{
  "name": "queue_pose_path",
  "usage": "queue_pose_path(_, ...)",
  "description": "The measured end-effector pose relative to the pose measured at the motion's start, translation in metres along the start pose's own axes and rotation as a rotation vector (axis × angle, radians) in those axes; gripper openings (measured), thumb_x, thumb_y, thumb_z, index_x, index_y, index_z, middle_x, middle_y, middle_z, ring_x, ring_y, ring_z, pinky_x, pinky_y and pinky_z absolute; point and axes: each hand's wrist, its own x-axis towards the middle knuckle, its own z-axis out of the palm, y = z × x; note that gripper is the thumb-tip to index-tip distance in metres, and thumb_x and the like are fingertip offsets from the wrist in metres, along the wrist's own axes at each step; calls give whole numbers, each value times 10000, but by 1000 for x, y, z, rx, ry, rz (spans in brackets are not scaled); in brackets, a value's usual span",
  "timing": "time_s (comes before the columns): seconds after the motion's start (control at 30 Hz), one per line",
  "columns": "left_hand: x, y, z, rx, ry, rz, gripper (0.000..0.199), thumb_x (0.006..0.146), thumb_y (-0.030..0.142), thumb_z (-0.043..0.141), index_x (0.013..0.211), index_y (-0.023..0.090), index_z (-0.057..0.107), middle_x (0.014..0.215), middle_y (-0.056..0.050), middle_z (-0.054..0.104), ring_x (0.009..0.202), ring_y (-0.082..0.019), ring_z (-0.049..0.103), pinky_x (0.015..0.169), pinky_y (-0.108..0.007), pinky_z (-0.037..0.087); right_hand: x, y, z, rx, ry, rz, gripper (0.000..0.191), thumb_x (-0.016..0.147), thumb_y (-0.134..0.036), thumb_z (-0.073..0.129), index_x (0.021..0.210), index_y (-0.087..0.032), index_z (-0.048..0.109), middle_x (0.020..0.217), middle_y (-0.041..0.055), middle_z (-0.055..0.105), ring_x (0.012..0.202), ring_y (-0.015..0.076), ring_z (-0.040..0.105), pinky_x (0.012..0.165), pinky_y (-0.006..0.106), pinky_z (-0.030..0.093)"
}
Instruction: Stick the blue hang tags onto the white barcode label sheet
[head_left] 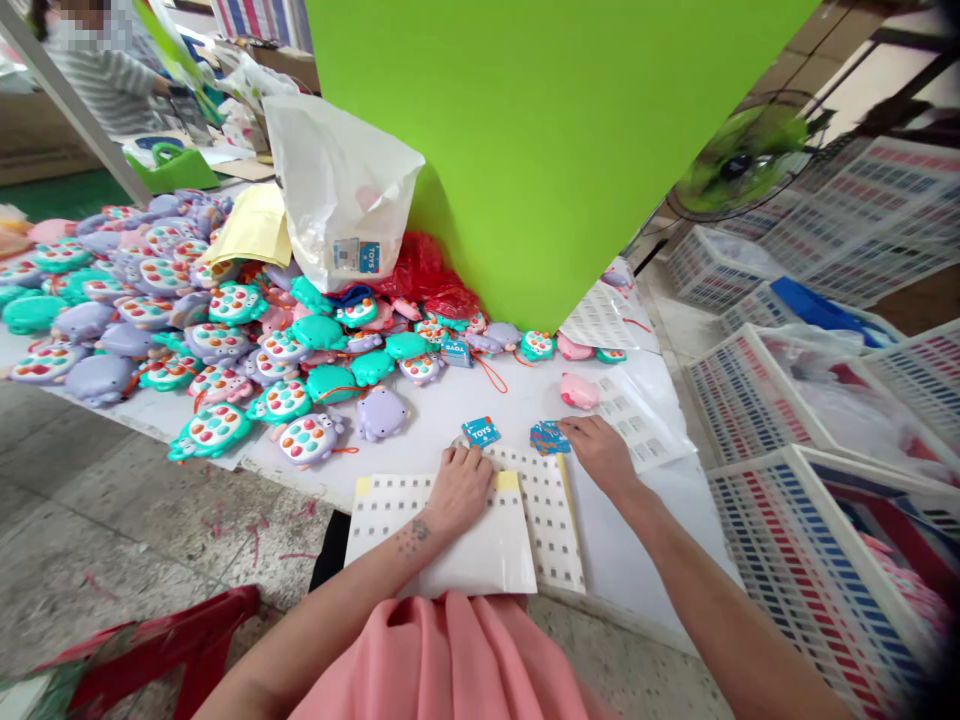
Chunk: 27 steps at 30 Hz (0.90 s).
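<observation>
Two sticker sheets [551, 520] lie on the white counter [637, 540], one partly over the other. The left hand [459, 490] rests flat on the top sheet, its fingers open and holding nothing. The right hand [592, 450] is open too, holding nothing, its fingers just beside a small pile of blue tags [550, 437]. I cannot count the tags in the pile. One more blue tag [480, 431] lies alone near the sheets. One pink toy [578, 391] sits near the right hand, and many toys [225, 340] lie in a big heap.

White table [645, 540], heaped turtle-shaped toys [311, 438], sticker sheets [551, 520], blue tags [480, 431]
</observation>
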Motion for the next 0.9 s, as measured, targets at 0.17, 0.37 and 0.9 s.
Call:
queue_pose_path(0.17,0,0,-2,1,-2,-1,131,888,212,429,864,180,553,922,-67,551,889,-235,474,806,-408,363,-3,-6,-14,90,-63,2,467,748,24,394,1090,-177,641,1130,100,620,971,251,526,859,411,444)
queue_pose_path(0.37,0,0,-1,-9,-20,21,145,894,200,407,873,180,549,896,-65,559,866,-230,481,797,-400,357,13,-101,-49,402,73,108,364,853,-139,415,1154,-232,596,1109,77,620,1043,239,524,932,429,412)
queue_pose_path(0.9,9,-7,-12,-69,-58,-81,173,924,238,399,840,179,538,858,-50,620,857,-221,512,778,-395,302,-10,-115,-5,422,52,282,247,846,-169,518,1038,-214,666,921,73,623,894,221,533,818,380,417)
